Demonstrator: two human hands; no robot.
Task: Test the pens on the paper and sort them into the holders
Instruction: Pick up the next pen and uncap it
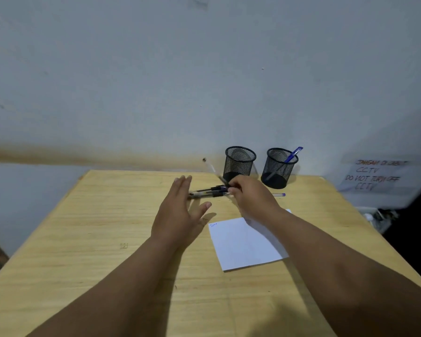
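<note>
Two black mesh holders stand at the back of the wooden table: the left holder (240,162) looks empty, the right holder (280,167) has a blue pen (292,154) leaning in it. A small pile of pens (208,192) lies in front of them. My right hand (250,195) pinches a clear pen (213,169) that tilts up and to the left, above the pile. My left hand (180,210) hovers flat, fingers spread, just left of the pile. A white paper (246,243) with a small blue scribble lies under my right forearm. A blue cap or pen end (278,195) shows right of my hand.
The table (95,227) butts against a pale wall. A handwritten CCTV notice (374,175) hangs at the right, with dark cables below it. The table's left edge drops off to the floor.
</note>
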